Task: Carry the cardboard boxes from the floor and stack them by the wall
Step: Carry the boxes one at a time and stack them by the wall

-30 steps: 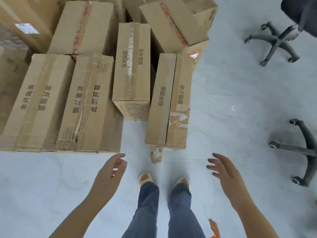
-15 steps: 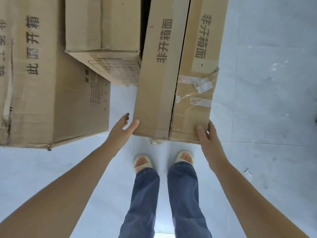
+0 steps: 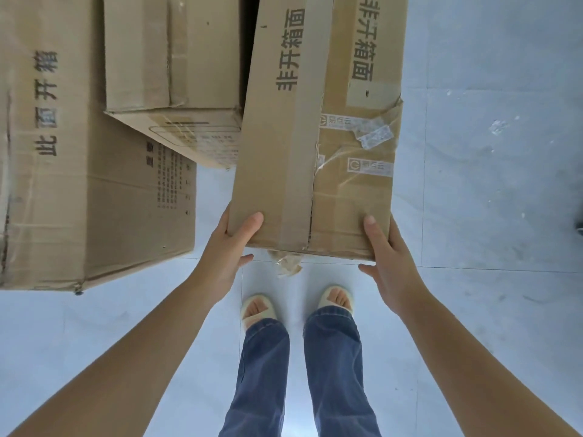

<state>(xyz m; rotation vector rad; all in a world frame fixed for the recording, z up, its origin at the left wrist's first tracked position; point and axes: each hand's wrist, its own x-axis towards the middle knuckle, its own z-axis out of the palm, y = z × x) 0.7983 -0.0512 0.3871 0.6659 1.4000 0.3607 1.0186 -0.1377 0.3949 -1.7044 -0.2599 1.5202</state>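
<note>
A long brown cardboard box (image 3: 303,127) with black printed characters and torn clear tape lies lengthwise in front of me on the grey floor. My left hand (image 3: 228,257) grips its near left corner, thumb on top and fingers round the side and underneath. My right hand (image 3: 389,263) grips the near right corner the same way, thumb lying on the top face. A scrap of loose tape (image 3: 288,268) hangs from the box's near edge.
A large box (image 3: 88,171) stands to the left, close to my left arm. A smaller box (image 3: 176,77) lies behind it, against the held box's left side. My feet in pale slippers (image 3: 296,305) stand just below the box. Grey tiled floor (image 3: 489,190) lies to the right.
I have bent closer to the box. Both hands went from hovering apart above the floor to touching the box's near corners, and now they grip those corners.
</note>
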